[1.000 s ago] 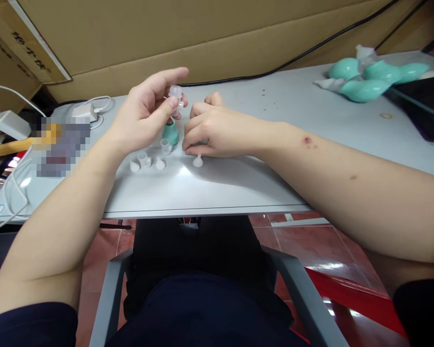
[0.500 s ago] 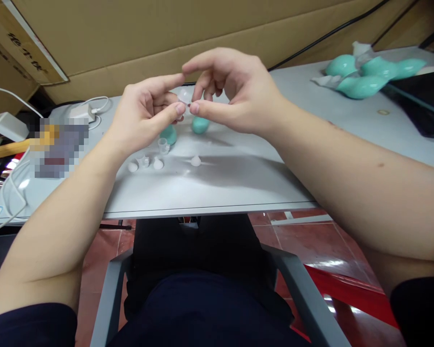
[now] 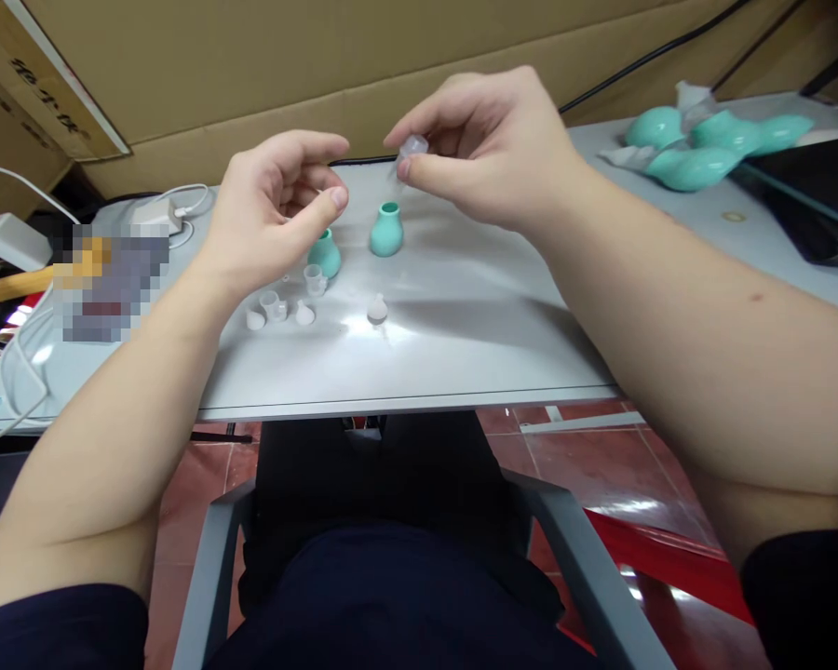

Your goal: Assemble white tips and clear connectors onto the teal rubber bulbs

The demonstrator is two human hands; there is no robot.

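Note:
In the head view my right hand (image 3: 489,144) pinches a small translucent plastic piece (image 3: 413,146) between thumb and forefinger above the table. My left hand (image 3: 279,200) is raised to its left with thumb and forefinger apart and nothing visible between them. Below the right hand stands a teal rubber bulb (image 3: 386,234), upright with its round mouth facing up. Partly behind the left thumb is a second teal bulb (image 3: 325,259). Nearer me lie two translucent plastic cups (image 3: 314,279) with side nubs, and several white teardrop-shaped pieces, one of them the white piece (image 3: 377,309) standing apart.
Several glossy teal bulb shapes (image 3: 698,167) with greyish ends lie at the back right, beside a black flat object (image 3: 810,200). A white charger (image 3: 157,217) with cables and a blurred-out item (image 3: 115,288) are on the left. Cardboard (image 3: 251,65) lines the table's back.
My hands have drawn apart. The translucent piece, before between both hands' fingertips, has moved right and up in my right hand. The teal bulbs' mouths now show.

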